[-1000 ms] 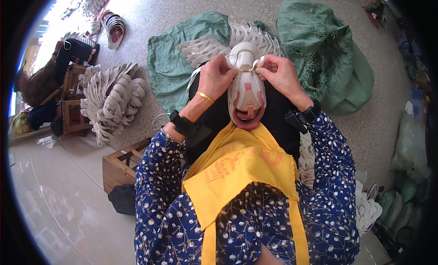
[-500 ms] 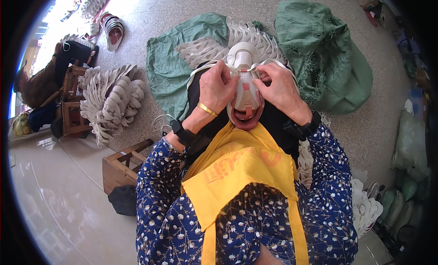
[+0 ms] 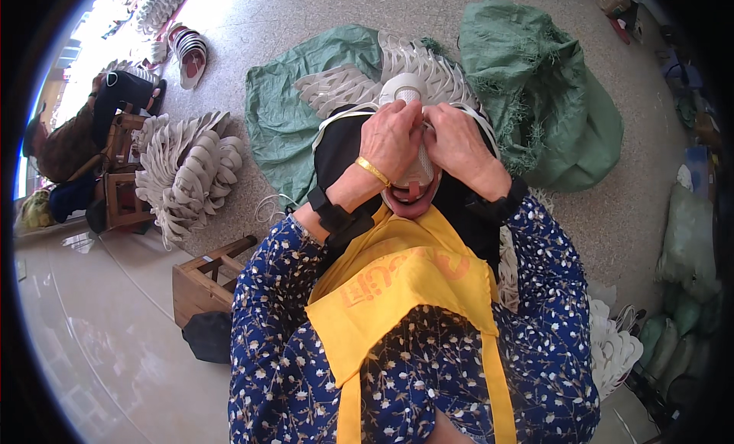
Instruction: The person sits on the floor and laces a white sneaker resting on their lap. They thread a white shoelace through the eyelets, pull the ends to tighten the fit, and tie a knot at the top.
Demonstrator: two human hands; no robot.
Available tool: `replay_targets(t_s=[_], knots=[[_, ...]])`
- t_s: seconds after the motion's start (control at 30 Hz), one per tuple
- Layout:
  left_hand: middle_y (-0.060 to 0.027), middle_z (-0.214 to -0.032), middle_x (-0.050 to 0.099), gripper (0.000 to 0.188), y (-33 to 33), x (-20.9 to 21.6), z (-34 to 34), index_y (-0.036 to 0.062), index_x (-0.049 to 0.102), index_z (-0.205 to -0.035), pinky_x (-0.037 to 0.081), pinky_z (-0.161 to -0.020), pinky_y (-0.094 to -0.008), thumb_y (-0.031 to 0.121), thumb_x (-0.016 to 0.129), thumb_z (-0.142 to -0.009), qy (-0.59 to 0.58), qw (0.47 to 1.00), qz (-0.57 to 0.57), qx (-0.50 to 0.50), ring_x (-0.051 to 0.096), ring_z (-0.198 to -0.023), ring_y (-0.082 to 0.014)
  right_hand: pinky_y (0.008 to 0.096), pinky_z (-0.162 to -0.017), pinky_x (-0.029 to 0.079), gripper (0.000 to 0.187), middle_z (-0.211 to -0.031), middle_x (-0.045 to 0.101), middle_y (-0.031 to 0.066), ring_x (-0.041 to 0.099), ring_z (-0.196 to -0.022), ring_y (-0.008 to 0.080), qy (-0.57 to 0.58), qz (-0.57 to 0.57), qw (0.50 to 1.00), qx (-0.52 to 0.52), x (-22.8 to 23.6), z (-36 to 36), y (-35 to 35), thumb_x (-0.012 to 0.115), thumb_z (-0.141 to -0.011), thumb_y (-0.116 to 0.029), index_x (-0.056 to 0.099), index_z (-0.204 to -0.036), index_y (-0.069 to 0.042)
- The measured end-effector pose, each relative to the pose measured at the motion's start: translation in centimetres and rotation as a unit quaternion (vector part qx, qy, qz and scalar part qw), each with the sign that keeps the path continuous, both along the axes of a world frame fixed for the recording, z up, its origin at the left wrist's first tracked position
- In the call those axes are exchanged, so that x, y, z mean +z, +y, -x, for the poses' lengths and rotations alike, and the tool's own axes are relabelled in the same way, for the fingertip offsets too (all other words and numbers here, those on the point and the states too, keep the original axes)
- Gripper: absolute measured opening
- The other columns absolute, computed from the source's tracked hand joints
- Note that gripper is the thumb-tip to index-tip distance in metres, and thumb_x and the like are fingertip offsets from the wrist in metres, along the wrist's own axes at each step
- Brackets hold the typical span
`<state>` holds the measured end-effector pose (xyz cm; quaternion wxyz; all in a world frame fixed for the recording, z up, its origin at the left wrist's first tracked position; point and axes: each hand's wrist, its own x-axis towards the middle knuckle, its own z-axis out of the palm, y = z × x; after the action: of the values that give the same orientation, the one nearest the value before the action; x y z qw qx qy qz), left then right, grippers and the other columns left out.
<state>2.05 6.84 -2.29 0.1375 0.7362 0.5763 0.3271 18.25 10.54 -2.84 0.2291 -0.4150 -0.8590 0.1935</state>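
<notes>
A white-and-pink sneaker (image 3: 413,202) rests on my lap, its pale toe pointing away and its pink-lined heel opening towards me. Over the shoe's lacing area, my left hand (image 3: 388,140) and my right hand (image 3: 460,144) are both closed, fingertips nearly meeting at the middle. A white shoelace (image 3: 330,124) loops out to either side, over my dark-clad knees. My fingers seem to pinch the lace, though their tips and the eyelets beneath are mostly hidden. Part of the tongue shows below the hands.
Beyond my knees, white shoe parts (image 3: 419,58) lie in rows on a green sack (image 3: 283,85). Another green sack (image 3: 543,100) stands to the right. At left are a heap of pale shoe parts (image 3: 187,169), a wooden stool (image 3: 199,287) and a seated person (image 3: 69,142).
Both hands have come together over the middle of the sneaker, the left moving rightward and the right slightly leftward. They now cover the lacing that showed between them before.
</notes>
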Motion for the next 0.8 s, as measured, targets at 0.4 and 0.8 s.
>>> replay_targets(t_s=[0.4,0.8], knots=[[-0.012,-0.088,0.06,0.016,-0.4,-0.2,-0.2,0.0062,0.058,-0.096,0.051,-0.074,-0.0467,0.011,0.068,-0.085,0.042,0.998,-0.03,-0.026,0.062,-0.088,-0.0352,0.0512,-0.079,0.051,0.012,-0.09,0.066,0.0219,0.065,-0.089,0.0423,0.082,0.032,0.996,0.021,0.5,-1.1,0.1,0.061,-0.084,-0.007,0.067,-0.09,0.002],[-0.0159,-0.091,0.058,0.016,-1.0,-0.6,-0.4,0.0028,0.056,-0.099,0.048,-0.08,-0.0465,0.01,0.065,-0.088,0.1,0.993,-0.058,-0.039,0.059,-0.09,-0.0368,0.038,-0.067,0.055,0.012,-0.077,0.071,0.0157,0.071,-0.071,0.0296,0.18,0.126,0.975,-0.012,0.5,-1.4,0.2,0.07,-0.079,-0.008,0.069,-0.089,0.0]])
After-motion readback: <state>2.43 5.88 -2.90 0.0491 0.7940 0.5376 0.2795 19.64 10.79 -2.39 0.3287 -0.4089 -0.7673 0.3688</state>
